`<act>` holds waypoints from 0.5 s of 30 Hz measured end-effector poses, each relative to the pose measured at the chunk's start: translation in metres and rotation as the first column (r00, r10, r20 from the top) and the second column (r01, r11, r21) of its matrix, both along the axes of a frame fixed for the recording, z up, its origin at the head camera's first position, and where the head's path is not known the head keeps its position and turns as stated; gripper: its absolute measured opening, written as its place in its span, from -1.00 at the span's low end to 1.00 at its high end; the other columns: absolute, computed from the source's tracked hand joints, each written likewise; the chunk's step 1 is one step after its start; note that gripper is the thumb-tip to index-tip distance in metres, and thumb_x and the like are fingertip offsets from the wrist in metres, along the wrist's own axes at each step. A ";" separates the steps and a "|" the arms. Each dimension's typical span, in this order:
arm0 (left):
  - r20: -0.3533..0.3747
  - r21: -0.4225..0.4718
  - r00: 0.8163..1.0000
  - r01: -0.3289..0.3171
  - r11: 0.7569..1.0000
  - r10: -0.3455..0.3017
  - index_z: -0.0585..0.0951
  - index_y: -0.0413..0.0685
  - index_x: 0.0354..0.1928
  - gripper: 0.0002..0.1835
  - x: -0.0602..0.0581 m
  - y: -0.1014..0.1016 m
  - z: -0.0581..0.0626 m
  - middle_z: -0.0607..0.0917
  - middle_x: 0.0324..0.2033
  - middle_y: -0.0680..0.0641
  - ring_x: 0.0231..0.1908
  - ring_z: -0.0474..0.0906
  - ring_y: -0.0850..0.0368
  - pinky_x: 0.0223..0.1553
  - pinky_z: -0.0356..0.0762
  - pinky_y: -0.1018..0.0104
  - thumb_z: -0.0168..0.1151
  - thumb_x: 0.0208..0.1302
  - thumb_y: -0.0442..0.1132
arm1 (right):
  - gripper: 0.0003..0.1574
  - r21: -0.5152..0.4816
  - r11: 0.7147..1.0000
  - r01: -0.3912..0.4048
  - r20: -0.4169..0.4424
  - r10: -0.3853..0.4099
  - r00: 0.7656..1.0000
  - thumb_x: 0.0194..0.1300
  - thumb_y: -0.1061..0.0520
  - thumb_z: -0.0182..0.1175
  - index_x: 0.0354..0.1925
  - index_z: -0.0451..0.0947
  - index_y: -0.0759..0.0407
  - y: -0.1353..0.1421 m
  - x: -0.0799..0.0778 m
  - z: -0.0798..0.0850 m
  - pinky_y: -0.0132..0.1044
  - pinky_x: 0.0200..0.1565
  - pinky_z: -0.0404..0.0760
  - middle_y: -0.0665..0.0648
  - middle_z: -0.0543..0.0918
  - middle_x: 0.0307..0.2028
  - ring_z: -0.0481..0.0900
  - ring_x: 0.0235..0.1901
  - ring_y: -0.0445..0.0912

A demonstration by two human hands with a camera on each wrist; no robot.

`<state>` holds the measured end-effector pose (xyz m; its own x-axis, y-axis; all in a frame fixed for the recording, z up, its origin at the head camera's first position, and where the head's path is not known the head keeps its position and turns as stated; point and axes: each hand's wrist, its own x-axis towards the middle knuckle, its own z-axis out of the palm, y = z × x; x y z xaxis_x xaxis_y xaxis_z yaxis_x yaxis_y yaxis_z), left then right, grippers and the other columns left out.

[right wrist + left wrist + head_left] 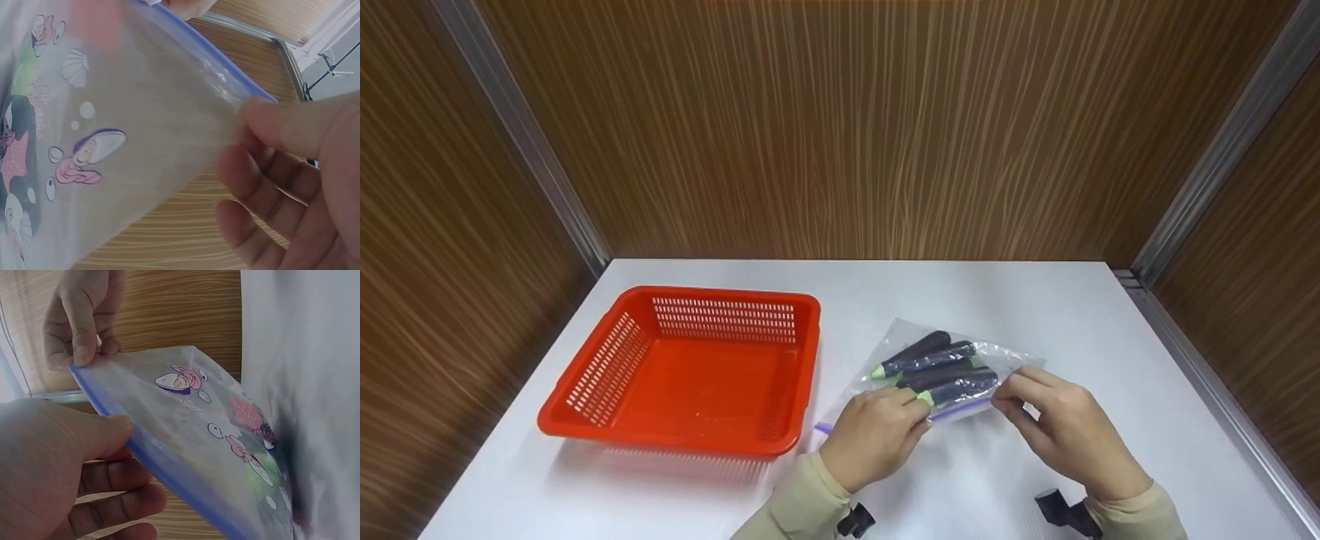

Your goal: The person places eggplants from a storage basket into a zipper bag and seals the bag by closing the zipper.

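A clear zip bag (896,335) with a purple-blue seal strip (163,467) and printed cartoon shells holds several dark eggplants (945,375) with pale green stem ends. In the head view my left hand (877,435) pinches the seal edge near its middle. My right hand (1069,424) pinches the right-hand corner of that same edge. In the left wrist view the left thumb (107,433) presses on the strip, the other fingers curled behind it. The right wrist view has the right thumb (287,124) and forefinger gripping the bag's corner.
A red plastic basket (802,375) with slotted sides stands left of the bag on the white table (960,289). Wood-grain panels (870,135) rise behind the table and on both sides, with metal posts (1222,142) at the corners.
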<state>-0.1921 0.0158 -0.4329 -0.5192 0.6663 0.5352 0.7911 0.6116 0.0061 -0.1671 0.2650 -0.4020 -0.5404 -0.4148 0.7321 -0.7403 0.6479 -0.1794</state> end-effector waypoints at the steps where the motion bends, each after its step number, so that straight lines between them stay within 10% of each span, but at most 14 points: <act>1: 0.004 0.001 1.000 -0.003 1.000 0.003 0.59 0.07 -0.36 -0.89 0.000 -0.001 0.001 0.57 -0.46 0.11 -0.42 0.53 0.19 -0.41 0.54 0.33 0.25 0.26 -0.09 | -0.62 -0.002 1.000 0.016 -0.007 -0.016 1.000 -0.08 0.41 0.42 -0.40 0.56 0.00 0.000 0.000 0.000 -0.55 -0.40 0.44 -0.15 0.59 -0.31 0.46 -0.43 -0.30; 15: 0.036 0.015 0.998 -0.045 0.999 0.045 0.63 0.05 -0.32 -0.90 -0.003 -0.007 0.005 0.61 -0.41 0.09 -0.28 0.60 0.16 -0.26 0.59 0.30 0.26 0.26 -0.11 | -0.71 -0.039 0.995 0.088 -0.058 -0.090 0.994 0.00 0.39 0.36 -0.44 0.53 0.04 0.003 0.001 0.006 -0.59 -0.49 0.26 -0.14 0.53 -0.38 0.30 -0.52 -0.33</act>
